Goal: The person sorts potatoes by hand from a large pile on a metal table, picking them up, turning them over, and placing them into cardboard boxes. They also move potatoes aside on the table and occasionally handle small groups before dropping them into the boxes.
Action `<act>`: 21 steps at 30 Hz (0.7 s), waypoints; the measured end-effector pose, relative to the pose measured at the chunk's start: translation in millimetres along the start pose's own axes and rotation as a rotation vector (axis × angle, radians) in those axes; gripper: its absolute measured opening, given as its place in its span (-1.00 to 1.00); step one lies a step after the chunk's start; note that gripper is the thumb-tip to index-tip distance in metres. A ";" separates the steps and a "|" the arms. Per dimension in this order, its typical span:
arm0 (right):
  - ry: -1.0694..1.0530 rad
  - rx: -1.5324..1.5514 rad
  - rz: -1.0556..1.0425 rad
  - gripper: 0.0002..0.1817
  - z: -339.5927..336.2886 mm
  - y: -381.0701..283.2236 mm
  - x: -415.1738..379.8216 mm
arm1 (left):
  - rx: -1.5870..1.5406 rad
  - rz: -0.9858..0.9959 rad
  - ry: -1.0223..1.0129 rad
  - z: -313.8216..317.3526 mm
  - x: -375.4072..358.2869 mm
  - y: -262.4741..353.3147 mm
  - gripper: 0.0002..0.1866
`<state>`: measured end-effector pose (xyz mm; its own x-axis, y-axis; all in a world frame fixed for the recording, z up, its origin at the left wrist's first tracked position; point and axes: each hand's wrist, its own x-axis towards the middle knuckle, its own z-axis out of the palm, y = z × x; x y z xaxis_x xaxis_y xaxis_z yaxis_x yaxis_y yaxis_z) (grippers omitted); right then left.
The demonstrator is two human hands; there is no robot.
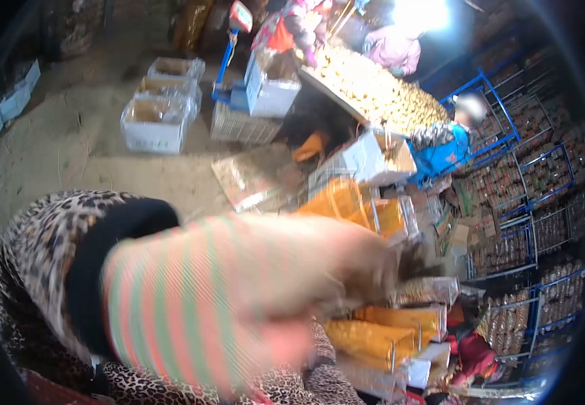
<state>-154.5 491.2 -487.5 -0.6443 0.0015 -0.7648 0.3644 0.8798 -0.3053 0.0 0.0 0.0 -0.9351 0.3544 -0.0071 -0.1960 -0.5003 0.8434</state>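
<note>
My left hand (292, 263) fills the foreground in a glove with pink and green stripes, below a black cuff and a leopard-print sleeve (43, 236). It is heavily blurred by motion. Its fingertips reach to the right, close to a box of small brown pieces (427, 290) and several boxes lined with orange bags (373, 337). Whether the fingers hold anything cannot be made out. My right hand does not show.
More orange-lined boxes (346, 199) stand behind the hand. White foam boxes (154, 121) sit on the dirt floor at the back left. Blue racks (508, 175) of filled trays line the right. People (394, 44) work at a heaped slanted table (373, 91).
</note>
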 end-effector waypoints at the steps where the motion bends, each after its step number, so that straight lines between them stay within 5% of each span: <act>1: 0.006 0.009 -0.027 -0.48 2.6 -16.6 16.2 | 0.254 0.033 0.081 -15.2 -2.2 -4.1 -0.41; 2: 0.110 -0.107 -0.221 -0.49 -8.1 -60.5 -11.6 | 0.510 0.044 0.170 -30.6 -4.3 -8.0 -0.43; 3: 0.145 0.006 -0.306 -0.49 -66.9 -146.1 99.7 | 0.543 0.130 0.184 -100.2 72.9 35.7 -0.45; 5: 0.175 -0.038 -0.476 -0.47 -70.9 -197.6 120.3 | 0.611 0.032 0.250 -187.7 94.5 21.1 -0.45; 10: 0.074 -0.003 -0.376 -0.44 -111.8 -333.0 133.6 | 0.873 -0.075 0.465 -415.0 188.7 -30.8 -0.50; 13: -0.060 0.025 -0.289 -0.44 -116.6 -349.3 168.1 | 0.870 -0.230 0.480 -489.4 266.7 -30.6 -0.52; 16: 0.075 0.040 -0.224 -0.43 -150.3 -379.2 180.8 | 1.098 -0.336 0.307 -532.8 365.4 -25.6 -0.50; 21: 0.197 0.225 -0.177 -0.51 -177.5 -421.7 257.1 | 1.177 -0.255 0.133 -576.8 511.9 -22.3 -0.50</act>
<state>-593.2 204.9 -454.7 -0.8200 -0.0304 -0.5715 0.3609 0.7475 -0.5576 -644.6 -263.1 -332.3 -0.9454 0.2199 -0.2407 -0.0546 0.6211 0.7818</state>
